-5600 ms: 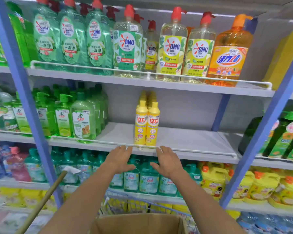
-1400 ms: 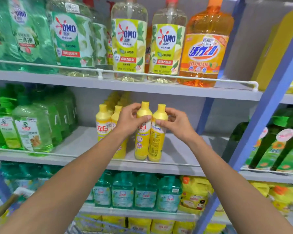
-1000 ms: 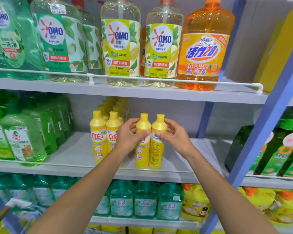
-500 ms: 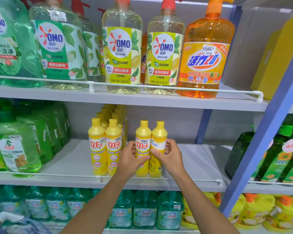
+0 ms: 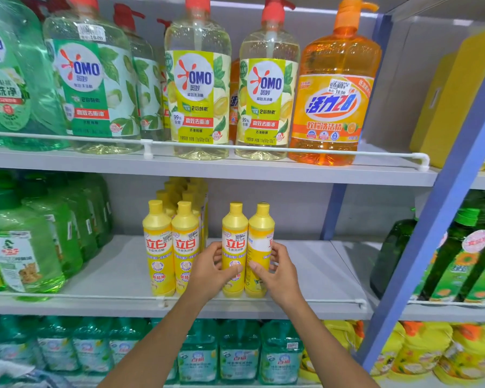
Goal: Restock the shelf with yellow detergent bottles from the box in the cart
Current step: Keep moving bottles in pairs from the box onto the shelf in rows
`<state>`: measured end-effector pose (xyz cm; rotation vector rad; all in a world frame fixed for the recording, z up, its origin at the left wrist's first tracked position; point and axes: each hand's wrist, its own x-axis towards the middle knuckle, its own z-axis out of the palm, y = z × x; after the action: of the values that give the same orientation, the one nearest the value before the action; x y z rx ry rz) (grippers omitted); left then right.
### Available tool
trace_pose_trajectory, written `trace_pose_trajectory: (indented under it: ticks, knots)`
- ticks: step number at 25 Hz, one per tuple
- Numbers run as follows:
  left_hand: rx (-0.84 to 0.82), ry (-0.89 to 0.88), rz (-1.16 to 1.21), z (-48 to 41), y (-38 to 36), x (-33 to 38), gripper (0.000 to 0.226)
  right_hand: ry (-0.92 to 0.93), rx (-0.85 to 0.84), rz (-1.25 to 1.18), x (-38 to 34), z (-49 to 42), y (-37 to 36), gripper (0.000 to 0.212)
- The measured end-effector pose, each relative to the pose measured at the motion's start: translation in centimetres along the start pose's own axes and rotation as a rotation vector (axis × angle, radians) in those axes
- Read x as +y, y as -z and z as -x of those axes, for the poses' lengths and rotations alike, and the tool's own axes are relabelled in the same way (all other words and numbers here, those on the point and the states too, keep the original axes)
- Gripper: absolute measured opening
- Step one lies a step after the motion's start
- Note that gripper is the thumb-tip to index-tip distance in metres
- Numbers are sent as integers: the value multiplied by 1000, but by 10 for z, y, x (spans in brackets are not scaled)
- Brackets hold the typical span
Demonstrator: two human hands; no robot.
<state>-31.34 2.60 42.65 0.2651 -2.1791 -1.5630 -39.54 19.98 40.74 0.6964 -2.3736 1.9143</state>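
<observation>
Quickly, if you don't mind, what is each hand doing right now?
The left hand grips the left yellow bottle of the front pair.
The right hand grips the right yellow bottle beside it.

Bare forearms — bare hands

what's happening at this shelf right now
A person is stocking the middle shelf. Their left hand grips one yellow detergent bottle, and their right hand grips a second yellow bottle pressed against it. Both stand upright at the shelf's front, just behind the wire rail. A small gap separates them from the rows of matching bottles on the left. The second bottle's label faces partly sideways.
</observation>
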Motion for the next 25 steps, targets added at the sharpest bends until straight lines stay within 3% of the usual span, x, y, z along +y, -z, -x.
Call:
trace_pose_trajectory:
  ticks: [5,10,17,25]
  knots:
    - [28,-26,44,2,-4,-4,63,26,85,150,0,-3,-8,68]
    - [-29,45,36,4,-3,-19,57,17,-165,42,1,8,10,62]
    - [63,63,-57,-1,-18,-33,56,-3,44,182,6,0,-6,61]
    - [71,160,-166,-18,-27,-32,51,-140,15,386,14,-8,-17,53]
